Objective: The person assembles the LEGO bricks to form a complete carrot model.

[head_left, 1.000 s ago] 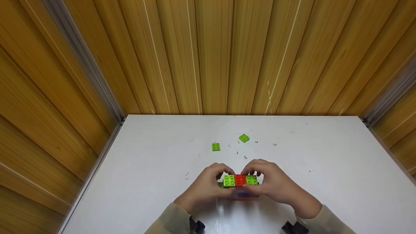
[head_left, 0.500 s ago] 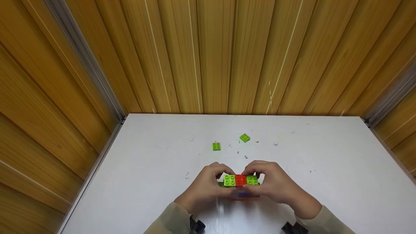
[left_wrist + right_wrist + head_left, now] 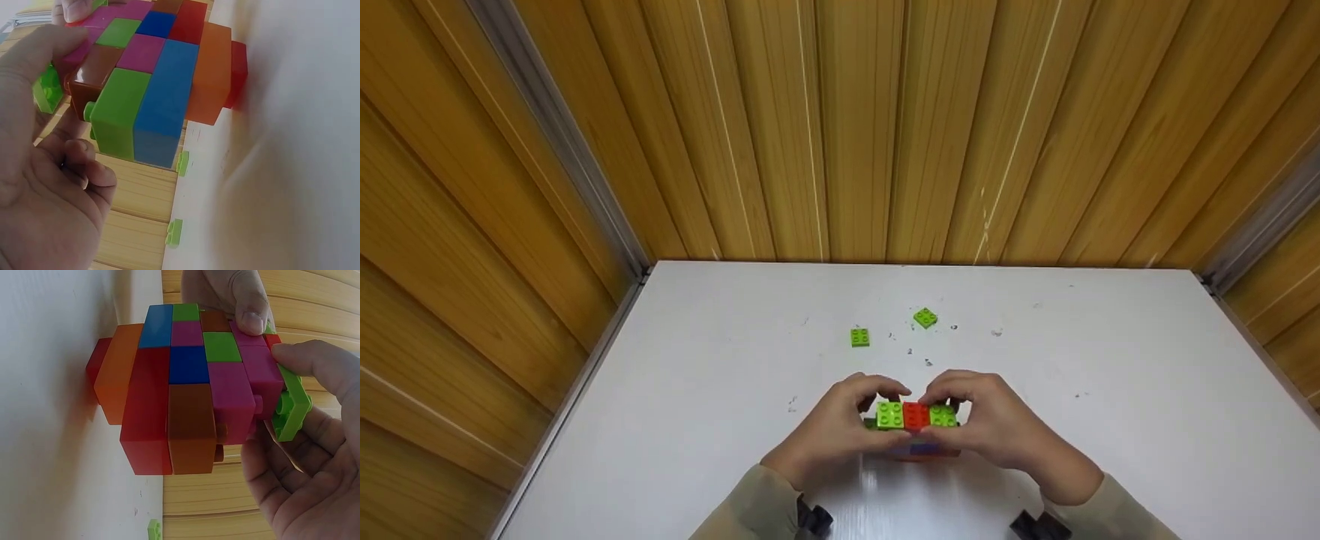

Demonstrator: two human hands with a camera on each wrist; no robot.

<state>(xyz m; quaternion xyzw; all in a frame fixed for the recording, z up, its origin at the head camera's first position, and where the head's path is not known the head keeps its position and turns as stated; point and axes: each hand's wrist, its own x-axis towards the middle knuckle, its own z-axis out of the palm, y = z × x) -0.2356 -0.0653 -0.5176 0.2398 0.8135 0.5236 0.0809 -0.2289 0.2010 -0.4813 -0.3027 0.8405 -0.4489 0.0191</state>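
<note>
A built block of toy bricks (image 3: 191,405) stands on the table between my hands, its layers orange, blue, red, brown, green and magenta. Along its top, in the head view, a red brick (image 3: 916,415) sits between a left green brick (image 3: 889,415) and a right green brick (image 3: 943,416). My left hand (image 3: 844,416) grips the block's upper left part, thumb on the near side and fingers on the far side. With thumb and fingers, my right hand (image 3: 990,416) pinches the top row near the red brick. The right green brick overhangs, its hollow underside showing in the right wrist view. Fingers hide parts of the upper layers.
Two loose green bricks, a left one (image 3: 860,337) and a right one (image 3: 925,318), lie beyond my hands on the white table (image 3: 720,360). Small dark marks dot the tabletop around them. Wood-patterned panels (image 3: 855,135) wall the back and sides.
My left thumb and fingertips have shifted slightly right along the top row, towards the red brick. The right hand keeps its hold, and the loose bricks stay on the table.
</note>
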